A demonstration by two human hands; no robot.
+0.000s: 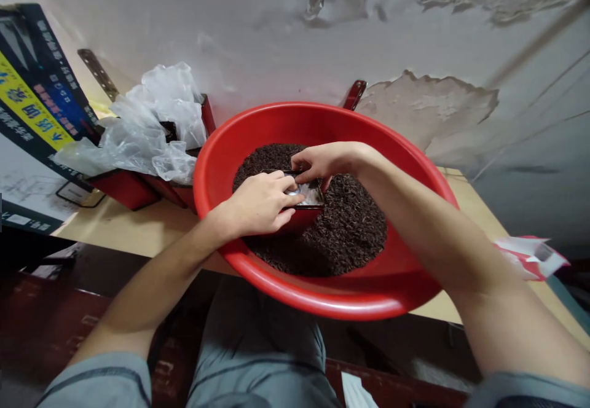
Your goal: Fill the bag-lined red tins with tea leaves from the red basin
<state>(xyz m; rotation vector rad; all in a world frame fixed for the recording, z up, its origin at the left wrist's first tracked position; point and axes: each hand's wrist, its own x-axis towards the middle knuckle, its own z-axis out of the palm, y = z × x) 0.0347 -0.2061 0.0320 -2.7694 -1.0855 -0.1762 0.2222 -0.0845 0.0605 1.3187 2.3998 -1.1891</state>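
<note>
A red tin [299, 219] with a dark rim sits on loose dark dried leaves [353, 230], which look like tea, inside a big red basin [322, 306]. Clear plastic bag film [313, 196] shows in the tin's mouth. My left hand [260, 204] lies over the tin's left side, its fingers closed on the film and its thumb near the front wall. From the far right, my right hand [329, 161] reaches in with bent fingers at the back rim, closed on the film there. Both sets of fingertips are partly hidden.
Several red tins [126, 188] with crumpled clear bags [157, 119] stand left of the basin on the wooden table [184, 239]. A printed box [37, 113] is at far left. A red and white packet [532, 257] lies right. Behind rises a peeling wall [230, 21].
</note>
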